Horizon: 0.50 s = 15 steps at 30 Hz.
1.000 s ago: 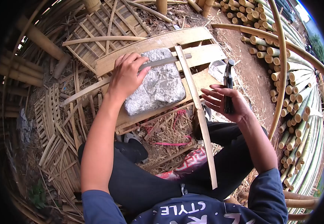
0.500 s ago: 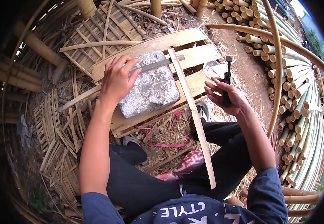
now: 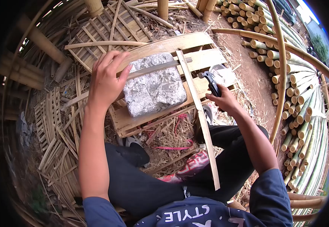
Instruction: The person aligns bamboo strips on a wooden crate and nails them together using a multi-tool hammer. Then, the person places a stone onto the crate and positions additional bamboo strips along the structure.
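My left hand (image 3: 108, 77) is at the left edge of a rough grey stone block (image 3: 155, 89), fingers apart and gripping nothing. It is beside a long flat bamboo strip (image 3: 153, 69) that lies slantwise over the top of the block. My right hand (image 3: 225, 100) is closed round the black handle of a hammer (image 3: 212, 83), whose head points to the upper left, right of the block. Between the hands, a second bamboo strip (image 3: 200, 109) meets the first near its right end and runs down over my lap.
Under the block is a low wooden slat platform (image 3: 194, 41). A clear plastic bag (image 3: 223, 73) lies at its right end. Bamboo poles (image 3: 304, 94) are stacked at the right, with curved poles (image 3: 282, 56) in front. Split strips (image 3: 58, 132) and lattice panels (image 3: 107, 28) fill the left.
My left hand has moved left and its fingers have lifted off the strip. The hammer has swung from upright to leaning left, as my right hand turned and shifted left.
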Motion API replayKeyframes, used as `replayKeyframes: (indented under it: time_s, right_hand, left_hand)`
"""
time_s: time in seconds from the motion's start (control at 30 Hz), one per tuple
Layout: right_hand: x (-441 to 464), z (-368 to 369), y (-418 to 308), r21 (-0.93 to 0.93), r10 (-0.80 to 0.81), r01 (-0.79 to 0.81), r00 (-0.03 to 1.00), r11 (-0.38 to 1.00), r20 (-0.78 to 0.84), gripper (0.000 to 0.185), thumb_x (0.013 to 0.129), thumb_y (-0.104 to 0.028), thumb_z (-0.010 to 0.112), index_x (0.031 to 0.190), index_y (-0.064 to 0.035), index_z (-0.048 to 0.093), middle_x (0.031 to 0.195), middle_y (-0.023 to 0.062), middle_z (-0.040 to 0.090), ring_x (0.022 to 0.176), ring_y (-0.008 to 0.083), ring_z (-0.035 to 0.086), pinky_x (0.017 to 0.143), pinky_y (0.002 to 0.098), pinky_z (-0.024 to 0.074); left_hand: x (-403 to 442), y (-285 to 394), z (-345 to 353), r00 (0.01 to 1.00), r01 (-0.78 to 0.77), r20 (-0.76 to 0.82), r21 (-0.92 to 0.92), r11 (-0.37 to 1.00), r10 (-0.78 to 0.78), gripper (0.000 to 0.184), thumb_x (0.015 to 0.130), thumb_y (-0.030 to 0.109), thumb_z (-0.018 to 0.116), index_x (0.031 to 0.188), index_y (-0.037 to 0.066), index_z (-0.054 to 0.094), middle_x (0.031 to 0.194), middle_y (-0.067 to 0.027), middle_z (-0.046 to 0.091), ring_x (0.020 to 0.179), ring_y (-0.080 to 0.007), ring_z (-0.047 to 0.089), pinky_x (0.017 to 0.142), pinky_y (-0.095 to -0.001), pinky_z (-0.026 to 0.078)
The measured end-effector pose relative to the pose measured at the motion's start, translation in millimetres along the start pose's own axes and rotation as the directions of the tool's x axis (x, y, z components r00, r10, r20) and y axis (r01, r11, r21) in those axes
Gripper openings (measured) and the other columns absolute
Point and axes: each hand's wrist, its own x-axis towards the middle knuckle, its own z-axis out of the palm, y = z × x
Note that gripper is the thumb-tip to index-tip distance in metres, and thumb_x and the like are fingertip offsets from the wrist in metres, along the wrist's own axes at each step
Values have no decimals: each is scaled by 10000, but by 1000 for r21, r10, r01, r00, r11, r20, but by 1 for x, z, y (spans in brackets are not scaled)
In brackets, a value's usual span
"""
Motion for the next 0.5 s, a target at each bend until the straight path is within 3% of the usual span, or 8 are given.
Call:
replayKeyframes:
  time_s: [0.1,0.17,0.23,0.33,0.43,0.5]
  right_hand:
    - [1,4,1,-101,-100,98,995,990,-16,638,825,-383,809,1239,58,608,921,194,693,789,263,683,699,384,539]
    - [2,3,-2,-235,-131,131,991,963,16,524,831,-327,808,1148,53,636,927,214,693,813,317,683,730,411,536]
    - [1,11,2,-333,-316,279,947,901,-61,424,806,-228,822,1089,38,652,912,210,679,827,347,671,763,429,527]
    - [1,17,6,-397,-433,386,901,833,-32,425,746,-121,837,1105,18,658,939,198,661,871,360,658,799,439,516]
    - [5,24,9,-435,-408,355,913,828,-32,453,726,-83,829,1139,-12,657,1002,207,643,932,379,647,826,451,514]
    - [10,30,13,-446,-438,376,898,812,-39,476,725,-57,813,1173,-35,652,1029,207,628,952,385,640,837,464,511]
  left_hand:
    - [-4,-12,-39,990,89,-116,15,996,-87,309,922,121,711,1219,41,683,1166,-126,673,1083,-311,653,956,-385,497]
    - [-15,-18,-81,950,197,-241,-22,980,-197,282,968,129,681,1233,31,686,1173,-85,687,1068,-187,665,967,-328,509]
    - [-38,-34,-115,836,286,-432,-182,941,-338,268,1001,161,657,1218,6,684,1088,-84,702,986,-163,670,924,-313,527]
    - [-105,-48,-144,610,387,-507,-480,787,-609,282,1042,167,606,1245,-24,652,1100,-80,696,983,-129,657,922,-294,527]
    - [-223,-63,-119,444,674,-371,-462,576,-816,282,1049,171,593,1263,-9,639,1088,-87,696,970,-122,657,894,-274,526]
    - [-324,-62,-83,265,819,-180,-477,320,-947,312,1043,217,609,1271,6,636,1069,-55,678,947,-114,637,872,-278,508]
